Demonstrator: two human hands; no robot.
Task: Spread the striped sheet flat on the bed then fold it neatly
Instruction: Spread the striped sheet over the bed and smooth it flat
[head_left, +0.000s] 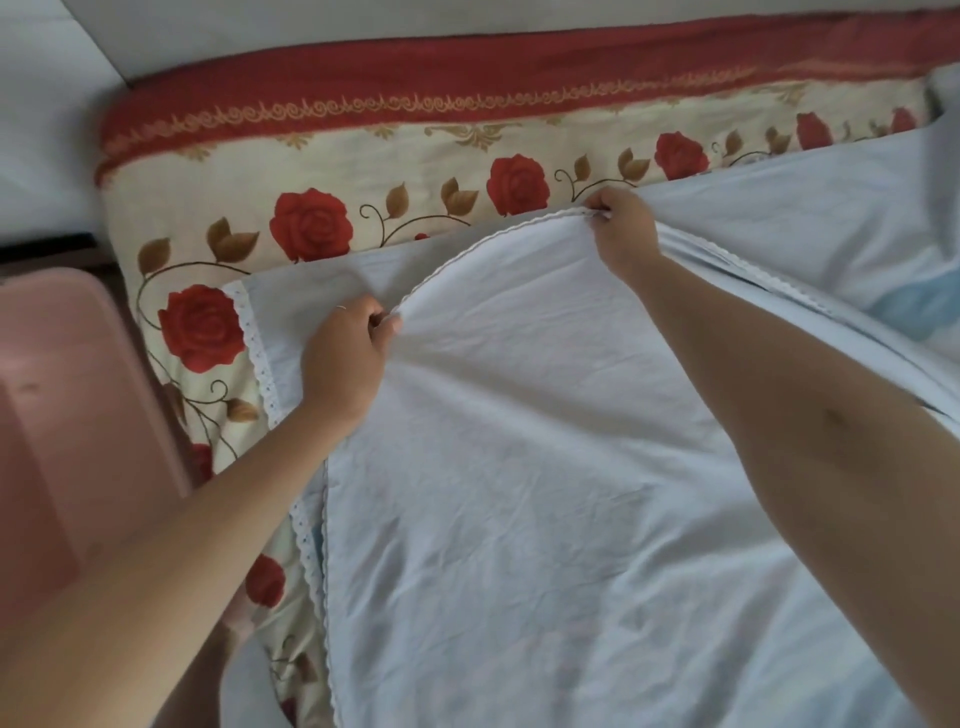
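Two pinch grips: L hand (345, 358) and R hand (621, 228) are each nipping the lace edge (467, 254) of the sheet (519, 493). Risk: edge is sagging in a curve btwn them, so uneven pull is likely skewing the fold; thin trim may be slipping out. Sheet is lying on bed (363, 156), upper layer trailing from grips twd person.
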